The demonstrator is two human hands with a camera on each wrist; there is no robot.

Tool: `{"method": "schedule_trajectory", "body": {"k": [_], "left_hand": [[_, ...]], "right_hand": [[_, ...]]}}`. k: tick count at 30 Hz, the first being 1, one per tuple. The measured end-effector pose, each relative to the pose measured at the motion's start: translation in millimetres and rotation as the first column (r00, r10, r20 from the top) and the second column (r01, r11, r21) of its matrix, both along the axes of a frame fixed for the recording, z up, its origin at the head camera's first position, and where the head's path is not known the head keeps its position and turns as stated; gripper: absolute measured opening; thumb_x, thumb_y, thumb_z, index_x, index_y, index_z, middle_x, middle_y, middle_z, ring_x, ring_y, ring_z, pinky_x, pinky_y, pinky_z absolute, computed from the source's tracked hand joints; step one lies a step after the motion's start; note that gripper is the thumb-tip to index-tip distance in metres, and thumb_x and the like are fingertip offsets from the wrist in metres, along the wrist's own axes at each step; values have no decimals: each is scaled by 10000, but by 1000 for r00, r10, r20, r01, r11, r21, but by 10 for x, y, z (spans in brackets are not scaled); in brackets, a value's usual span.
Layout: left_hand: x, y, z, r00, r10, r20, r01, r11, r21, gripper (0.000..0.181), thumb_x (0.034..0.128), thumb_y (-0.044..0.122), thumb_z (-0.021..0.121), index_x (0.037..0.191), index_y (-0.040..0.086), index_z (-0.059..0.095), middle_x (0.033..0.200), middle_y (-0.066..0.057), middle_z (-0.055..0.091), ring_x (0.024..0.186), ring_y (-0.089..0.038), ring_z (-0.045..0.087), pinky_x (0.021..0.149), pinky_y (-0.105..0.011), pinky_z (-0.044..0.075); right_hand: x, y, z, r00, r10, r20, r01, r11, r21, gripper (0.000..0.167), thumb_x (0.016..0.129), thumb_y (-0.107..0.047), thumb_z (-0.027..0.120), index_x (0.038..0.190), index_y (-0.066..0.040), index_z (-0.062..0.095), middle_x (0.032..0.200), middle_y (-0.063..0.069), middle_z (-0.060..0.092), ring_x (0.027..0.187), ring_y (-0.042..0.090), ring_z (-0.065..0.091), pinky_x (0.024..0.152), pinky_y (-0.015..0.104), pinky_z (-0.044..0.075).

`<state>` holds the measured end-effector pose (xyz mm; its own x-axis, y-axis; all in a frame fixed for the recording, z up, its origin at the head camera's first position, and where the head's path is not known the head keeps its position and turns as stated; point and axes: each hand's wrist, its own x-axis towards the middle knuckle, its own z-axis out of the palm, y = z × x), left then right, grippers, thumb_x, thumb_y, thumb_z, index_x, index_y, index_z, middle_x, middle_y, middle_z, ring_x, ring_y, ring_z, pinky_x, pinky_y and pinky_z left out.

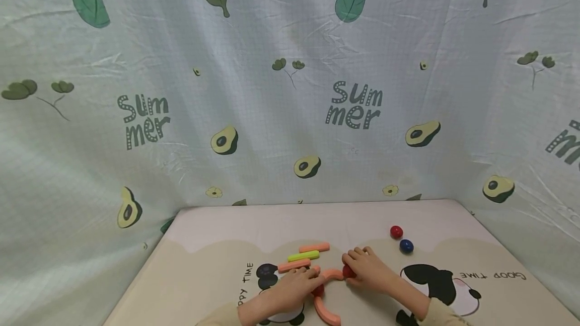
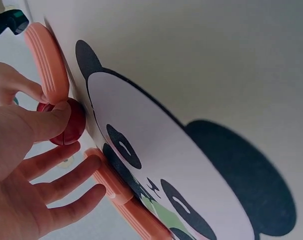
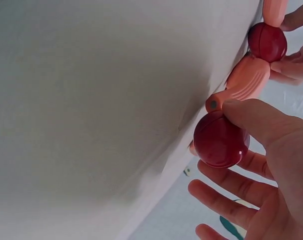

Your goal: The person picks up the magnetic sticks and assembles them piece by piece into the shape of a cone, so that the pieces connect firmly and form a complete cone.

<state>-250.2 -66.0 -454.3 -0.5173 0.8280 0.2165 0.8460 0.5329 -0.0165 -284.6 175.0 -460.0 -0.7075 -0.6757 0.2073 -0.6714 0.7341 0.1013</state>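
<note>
My left hand (image 1: 293,291) pinches a red ball (image 2: 76,122) between thumb and fingers, its other fingers spread. Coral rods touch this ball: a curved rod (image 1: 327,313) points toward the near edge, and another curved rod (image 1: 334,274) runs toward my right hand. My right hand (image 1: 372,271) grips a second red ball (image 3: 221,141), thumb on one side and fingers behind. In the right wrist view, that ball sits against the end of the curved rod, where a small grey disc shows. A straight coral rod (image 1: 294,265) lies just beyond my left fingers.
Beyond my left hand lie a yellow-green rod (image 1: 303,255) and a coral rod (image 1: 314,248). A loose red ball (image 1: 396,232) and a blue ball (image 1: 406,246) rest at the back right. A patterned cloth (image 1: 272,180) hangs behind the printed table (image 1: 217,230).
</note>
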Motion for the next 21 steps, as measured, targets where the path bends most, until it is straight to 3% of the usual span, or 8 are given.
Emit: {"method": "schedule_trajectory", "body": {"k": [6, 12, 17, 21], "left_hand": [[-3, -2, 18, 1000, -10, 30, 10, 1000, 9, 315, 877, 70, 494, 1153, 220, 484, 839, 77, 461, 664, -31, 358, 598, -126, 271], [-61, 21, 98, 994, -10, 111, 18, 998, -65, 445, 864, 90, 540, 1256, 268, 429, 842, 71, 478, 635, -32, 352, 557, -133, 273], [-110, 63, 153, 988, 2, 153, 20, 990, -139, 372, 837, 247, 605, 1184, 283, 478, 814, 85, 493, 606, -18, 346, 513, -126, 270], [-127, 115, 131, 990, -10, 140, 23, 996, -86, 279, 870, 322, 543, 1124, 216, 493, 786, 83, 499, 603, 3, 363, 528, -115, 275]], "right_hand": [[-5, -2, -4, 1000, -9, 8, 9, 1000, -3, 347, 731, -381, 682, 940, -171, 501, 854, -46, 524, 805, 121, 466, 735, 357, 363], [-9, 0, 18, 1000, 11, 3, -11, 1000, -21, 340, 725, -361, 692, 932, -171, 503, 841, -55, 519, 788, 110, 453, 720, 352, 359], [-18, 6, 6, 1000, 2, 23, -2, 1000, -10, 331, 731, -371, 683, 928, -180, 497, 836, -67, 505, 781, 97, 436, 717, 342, 348], [-16, 15, -6, 999, -9, 34, 9, 1000, -6, 328, 730, -374, 683, 920, -184, 495, 834, -67, 501, 783, 101, 438, 716, 345, 347]]}}
